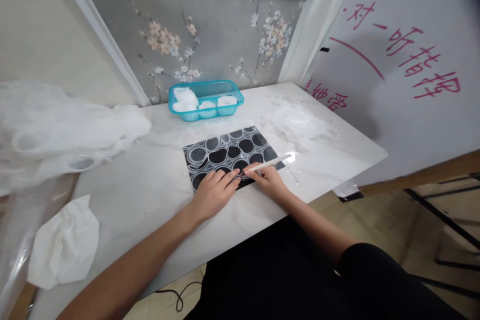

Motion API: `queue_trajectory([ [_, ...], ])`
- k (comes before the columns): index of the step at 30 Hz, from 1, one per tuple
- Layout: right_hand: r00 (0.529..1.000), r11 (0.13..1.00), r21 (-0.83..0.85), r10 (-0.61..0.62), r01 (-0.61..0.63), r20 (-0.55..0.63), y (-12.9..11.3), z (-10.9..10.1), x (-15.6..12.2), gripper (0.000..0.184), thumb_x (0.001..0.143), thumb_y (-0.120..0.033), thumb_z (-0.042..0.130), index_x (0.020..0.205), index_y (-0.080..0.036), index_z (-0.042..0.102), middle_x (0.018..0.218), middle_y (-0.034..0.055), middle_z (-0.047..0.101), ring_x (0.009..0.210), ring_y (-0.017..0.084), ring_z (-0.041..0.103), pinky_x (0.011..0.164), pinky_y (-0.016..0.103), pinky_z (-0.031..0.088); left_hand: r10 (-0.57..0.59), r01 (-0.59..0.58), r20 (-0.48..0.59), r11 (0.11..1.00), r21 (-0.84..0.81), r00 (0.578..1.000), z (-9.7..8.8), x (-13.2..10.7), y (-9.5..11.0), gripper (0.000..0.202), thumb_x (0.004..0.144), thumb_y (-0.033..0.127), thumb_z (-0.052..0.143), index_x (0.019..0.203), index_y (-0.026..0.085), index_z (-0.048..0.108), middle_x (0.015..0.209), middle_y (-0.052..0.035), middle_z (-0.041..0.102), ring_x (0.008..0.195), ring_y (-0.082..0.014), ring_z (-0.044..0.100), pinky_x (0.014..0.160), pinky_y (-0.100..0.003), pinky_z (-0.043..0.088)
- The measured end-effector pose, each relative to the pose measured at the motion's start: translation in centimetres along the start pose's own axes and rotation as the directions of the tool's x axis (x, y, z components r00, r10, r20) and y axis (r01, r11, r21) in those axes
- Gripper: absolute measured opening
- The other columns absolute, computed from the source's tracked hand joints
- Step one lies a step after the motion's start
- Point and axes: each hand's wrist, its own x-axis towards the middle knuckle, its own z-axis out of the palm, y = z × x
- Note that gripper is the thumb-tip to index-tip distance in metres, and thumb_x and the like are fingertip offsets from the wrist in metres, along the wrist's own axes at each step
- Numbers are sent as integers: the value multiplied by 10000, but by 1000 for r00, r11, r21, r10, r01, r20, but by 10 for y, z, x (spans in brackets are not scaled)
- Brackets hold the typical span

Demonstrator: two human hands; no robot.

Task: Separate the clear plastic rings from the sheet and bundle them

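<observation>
Now | left hand (215, 192) palm-down over sheet (234, 152) | right hand (265, 180) pinches stick (273, 161)

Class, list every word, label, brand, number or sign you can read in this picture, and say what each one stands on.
"对一听指挥": upper red writing on the whiteboard; the "一" could be a dash.
"爱": end of the lower red writing, same board; the characters before it are too unclear to read.
No lettering can be made out on the blue tray or black patterned sheet.
</observation>
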Motion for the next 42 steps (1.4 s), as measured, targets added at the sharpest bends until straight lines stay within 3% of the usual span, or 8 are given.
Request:
queue_trajectory([
  [6, 999, 998, 55, 33, -34, 10, -5, -3, 0, 226, 859, -383, 569, 905, -195, 687, 810, 32, 701, 767, 189, 653, 722, 305, 491, -23, 23, 8, 999, 31, 1000, 0, 8, 0, 225, 899, 165, 514, 1079, 197, 646, 1292, -82, 575, 864, -206, 572, 698, -340, 389],
  [20, 997, 996, 81, 40, -45, 70, -1, 0, 3, 233, 870, -384, 553, 907, -184, 668, 800, 22, 686, 733, 165, 628, 690, 268, 474, 56, -56, 20, 998, 31, 998, 11, 13, -4, 154, 905, 140, 487, 944, 161, 634, 1123, -67, 643, 829, -189, 540, 710, -337, 387],
  [28, 984, 987, -99, -114, 128, 133, -3, 4, -1, 206, 921, -264, 476, 940, -204, 672, 953, 37, 707, 849, 171, 645, 778, 272, 473, 82, -81, 34, 996, -38, 996, 17, 10, -5, 171, 916, 133, 454, 904, 163, 622, 1012, -71, 649, 827, -181, 554, 705, -346, 390],
  [34, 967, 890, -403, -131, 212, 219, -3, 5, 2, 288, 945, -199, 381, 952, -218, 668, 1033, 30, 712, 824, 172, 657, 750, 274, 466, 84, -81, 44, 995, -61, 996, 17, 11, -6, 175, 914, 123, 453, 884, 164, 621, 965, -58, 647, 820, -175, 543, 698, -338, 380],
  [39, 990, 926, -352, -107, 135, 96, 2, 0, 7, 258, 941, -230, 407, 968, -213, 663, 1071, 36, 707, 960, 196, 662, 836, 291, 480, 79, -73, 54, 991, -113, 995, 14, 11, -4, 197, 910, 115, 456, 804, 168, 613, 952, -49, 640, 813, -163, 537, 700, -330, 359],
  [42, 992, 921, -370, -121, 119, 18, 7, -19, 22, 264, 931, -234, 417, 895, -200, 676, 1048, 52, 709, 946, 214, 666, 815, 308, 489, 78, -71, 47, 988, -135, 996, 11, 13, -4, 205, 900, 109, 465, 771, 164, 614, 921, -38, 639, 771, -154, 523, 672, -323, 347],
])
